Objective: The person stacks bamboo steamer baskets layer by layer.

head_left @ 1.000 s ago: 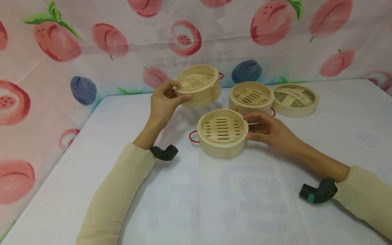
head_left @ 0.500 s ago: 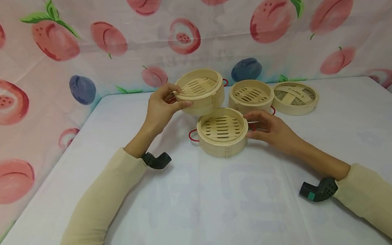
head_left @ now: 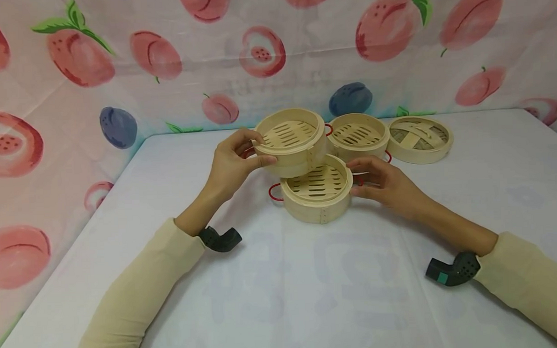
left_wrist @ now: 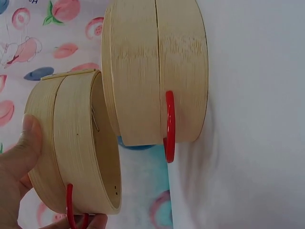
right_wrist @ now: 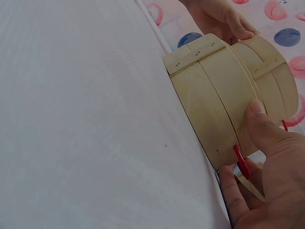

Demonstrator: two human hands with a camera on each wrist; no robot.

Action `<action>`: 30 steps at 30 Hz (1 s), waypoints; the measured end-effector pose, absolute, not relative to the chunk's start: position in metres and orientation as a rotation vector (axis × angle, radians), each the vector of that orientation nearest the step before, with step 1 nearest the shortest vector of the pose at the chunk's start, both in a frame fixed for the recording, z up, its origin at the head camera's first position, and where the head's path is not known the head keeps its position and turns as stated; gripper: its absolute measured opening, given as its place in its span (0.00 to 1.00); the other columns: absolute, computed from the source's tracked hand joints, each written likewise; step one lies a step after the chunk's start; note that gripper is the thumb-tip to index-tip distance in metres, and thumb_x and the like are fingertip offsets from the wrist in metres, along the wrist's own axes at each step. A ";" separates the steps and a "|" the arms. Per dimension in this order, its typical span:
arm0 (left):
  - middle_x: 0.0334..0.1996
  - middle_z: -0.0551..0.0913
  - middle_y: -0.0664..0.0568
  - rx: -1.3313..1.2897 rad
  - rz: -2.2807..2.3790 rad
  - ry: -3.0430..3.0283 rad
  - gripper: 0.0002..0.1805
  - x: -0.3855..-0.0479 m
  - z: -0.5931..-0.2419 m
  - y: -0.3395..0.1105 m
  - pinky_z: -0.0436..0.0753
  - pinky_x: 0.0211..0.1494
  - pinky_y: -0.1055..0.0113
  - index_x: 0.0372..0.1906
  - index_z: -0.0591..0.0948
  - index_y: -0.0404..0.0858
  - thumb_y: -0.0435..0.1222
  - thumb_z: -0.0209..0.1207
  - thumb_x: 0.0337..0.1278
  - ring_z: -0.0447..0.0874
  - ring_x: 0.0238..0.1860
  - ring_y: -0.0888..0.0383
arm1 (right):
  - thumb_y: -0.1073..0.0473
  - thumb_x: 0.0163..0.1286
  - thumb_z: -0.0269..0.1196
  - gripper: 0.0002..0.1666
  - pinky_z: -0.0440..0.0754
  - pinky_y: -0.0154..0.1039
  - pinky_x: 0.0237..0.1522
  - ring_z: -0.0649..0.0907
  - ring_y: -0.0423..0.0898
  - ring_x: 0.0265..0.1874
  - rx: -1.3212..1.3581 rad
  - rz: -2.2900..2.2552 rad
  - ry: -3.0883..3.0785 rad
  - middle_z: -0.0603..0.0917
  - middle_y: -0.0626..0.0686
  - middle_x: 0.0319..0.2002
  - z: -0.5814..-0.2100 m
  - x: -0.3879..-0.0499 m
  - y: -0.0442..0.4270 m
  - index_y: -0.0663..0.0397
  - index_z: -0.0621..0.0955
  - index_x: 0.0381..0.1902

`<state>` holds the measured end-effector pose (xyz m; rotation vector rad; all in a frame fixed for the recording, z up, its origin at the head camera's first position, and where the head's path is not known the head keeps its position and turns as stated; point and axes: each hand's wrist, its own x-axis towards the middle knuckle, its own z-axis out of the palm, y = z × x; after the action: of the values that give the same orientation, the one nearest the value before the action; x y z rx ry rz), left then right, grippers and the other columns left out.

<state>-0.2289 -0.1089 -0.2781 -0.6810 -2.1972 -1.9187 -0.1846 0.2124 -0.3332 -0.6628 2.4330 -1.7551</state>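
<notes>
My left hand (head_left: 229,163) grips a round bamboo steamer basket (head_left: 301,163) by its left side, thumb against the wall. The held basket hangs in the air, tilted, above the back left of a second bamboo steamer basket (head_left: 314,211) and hides part of its slatted floor. That lower basket stands on the table with a red handle (head_left: 274,193) on its left. My right hand (head_left: 385,185) holds its right side, with the thumb (right_wrist: 257,119) on the wall and the fingers around the other red handle (right_wrist: 242,162). In the left wrist view, the raised basket (left_wrist: 71,138) shows its open underside.
Behind and to the right stands a third bamboo steamer basket (head_left: 365,148), partly hidden by the raised one. A woven bamboo lid (head_left: 420,156) lies beside it. A white cloth (head_left: 310,296) covers the table, and a fruit-patterned sheet (head_left: 210,69) rises behind.
My left hand has brought the raised basket down and to the right, over the edge of the lower basket. My right hand and the lower basket stay in place.
</notes>
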 end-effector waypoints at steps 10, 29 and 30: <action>0.45 0.77 0.45 -0.712 -1.946 -2.206 0.19 -0.222 -0.280 -0.105 0.75 0.58 0.63 0.38 0.77 0.34 0.24 0.73 0.40 0.78 0.46 0.55 | 0.65 0.64 0.66 0.30 0.77 0.34 0.53 0.76 0.51 0.57 -0.702 -1.757 2.434 0.73 0.56 0.60 -0.334 -0.185 0.213 0.57 0.69 0.63; 0.44 0.78 0.45 -0.761 -1.947 -2.226 0.19 -0.215 -0.284 -0.098 0.76 0.57 0.64 0.39 0.77 0.32 0.24 0.73 0.39 0.79 0.48 0.55 | 0.66 0.64 0.65 0.36 0.75 0.33 0.53 0.75 0.47 0.57 -0.728 -1.777 2.435 0.71 0.59 0.60 -0.333 -0.186 0.214 0.55 0.62 0.66; 0.44 0.78 0.45 -0.764 -1.943 -2.230 0.19 -0.214 -0.284 -0.098 0.75 0.58 0.64 0.39 0.77 0.32 0.24 0.73 0.39 0.79 0.48 0.55 | 0.66 0.64 0.65 0.36 0.76 0.33 0.53 0.75 0.47 0.57 -0.724 -1.781 2.430 0.71 0.58 0.60 -0.333 -0.186 0.214 0.54 0.62 0.66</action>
<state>-0.2145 -0.0981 -0.2841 -0.7638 -2.2302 -1.9426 -0.1860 0.2142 -0.3335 -0.7241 2.4303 -1.7813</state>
